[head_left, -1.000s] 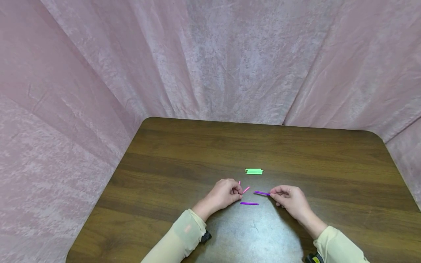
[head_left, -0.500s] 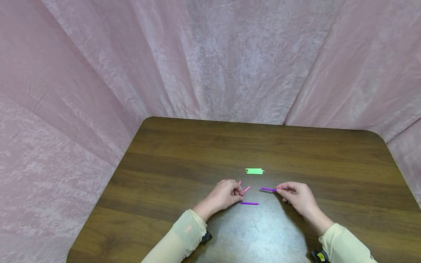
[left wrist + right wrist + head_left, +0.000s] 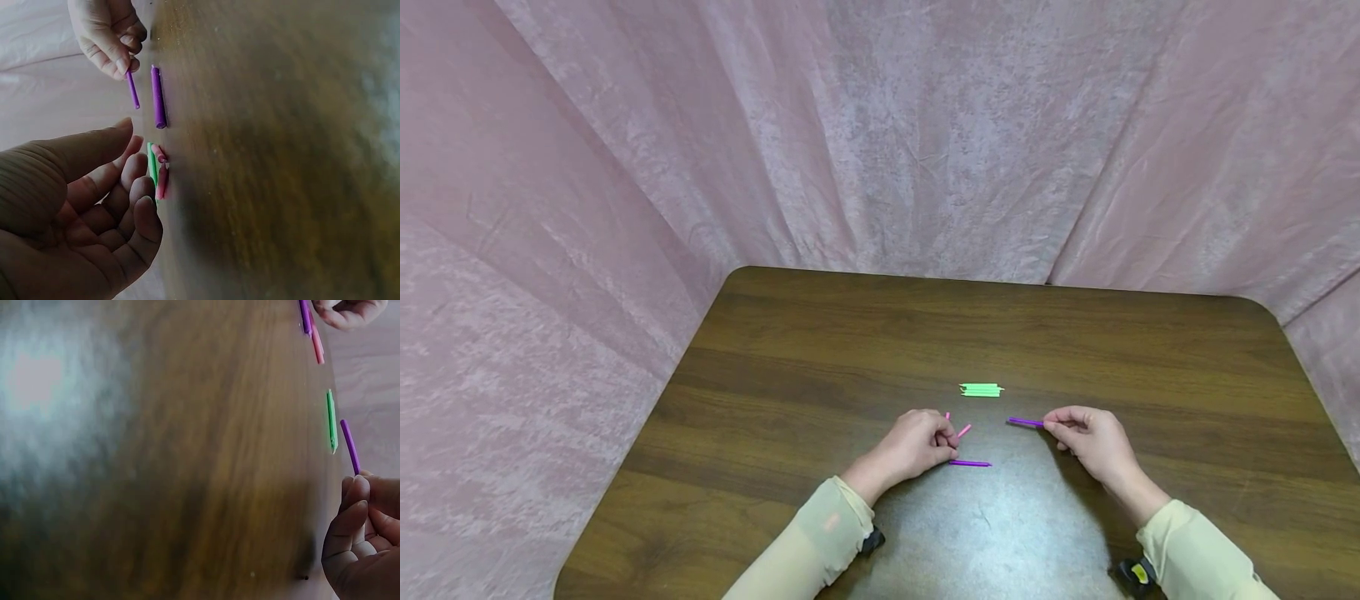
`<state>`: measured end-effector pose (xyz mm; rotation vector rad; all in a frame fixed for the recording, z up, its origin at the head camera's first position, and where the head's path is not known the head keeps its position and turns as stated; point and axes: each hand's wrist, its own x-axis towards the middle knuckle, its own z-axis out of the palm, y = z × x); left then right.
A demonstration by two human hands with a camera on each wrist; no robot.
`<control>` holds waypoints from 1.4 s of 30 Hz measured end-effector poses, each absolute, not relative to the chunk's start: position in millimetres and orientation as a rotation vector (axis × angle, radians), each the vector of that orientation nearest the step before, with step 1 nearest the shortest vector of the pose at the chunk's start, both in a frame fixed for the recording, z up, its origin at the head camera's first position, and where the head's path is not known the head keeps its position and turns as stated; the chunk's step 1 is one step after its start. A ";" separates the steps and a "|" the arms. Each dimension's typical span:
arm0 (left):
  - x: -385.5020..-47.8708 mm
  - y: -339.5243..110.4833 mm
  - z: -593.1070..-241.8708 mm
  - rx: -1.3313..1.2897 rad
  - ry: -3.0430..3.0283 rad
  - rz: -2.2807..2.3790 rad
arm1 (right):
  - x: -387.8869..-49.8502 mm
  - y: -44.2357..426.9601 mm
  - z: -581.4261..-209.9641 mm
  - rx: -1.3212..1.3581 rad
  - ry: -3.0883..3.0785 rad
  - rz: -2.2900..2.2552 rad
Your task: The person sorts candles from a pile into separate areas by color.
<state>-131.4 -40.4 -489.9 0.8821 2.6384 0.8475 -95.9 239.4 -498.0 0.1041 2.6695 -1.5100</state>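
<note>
Between its thumb and fingertips, my right hand [image 3: 1092,443] pinches one end of a thin purple candle [image 3: 1024,422], which points left just off the table. My left hand [image 3: 917,443] hovers low over the table with loosely curled fingers; in the left wrist view a gap separates thumb [image 3: 100,145] from fingers, and nothing is held. A second purple candle [image 3: 972,463] lies beside its fingertips. Two pink candles [image 3: 162,181] lie at the far side of that hand, partly hidden by it in the head view. Farther back, several green candles [image 3: 981,390] lie side by side in a row.
The wooden table [image 3: 820,333] has rounded far corners, and pink curtains [image 3: 940,150] hang behind and beside it. Bright glare [image 3: 985,542] covers the near part of the tabletop. Each wrist carries a black strap device [image 3: 1135,575].
My right hand has moved right and a little away from me, carrying the purple candle along. My left hand and the candles on the table have stayed nearly still.
</note>
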 end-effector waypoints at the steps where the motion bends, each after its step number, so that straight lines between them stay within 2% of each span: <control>1: -131.4 -40.4 -490.4 0.881 2.642 0.839 | -96.8 240.1 -498.1 0.110 2.675 -1.501; 42: -126.4 -36.8 -491.4 1.017 2.749 0.498 | -112.9 246.6 -499.9 0.074 2.833 -1.271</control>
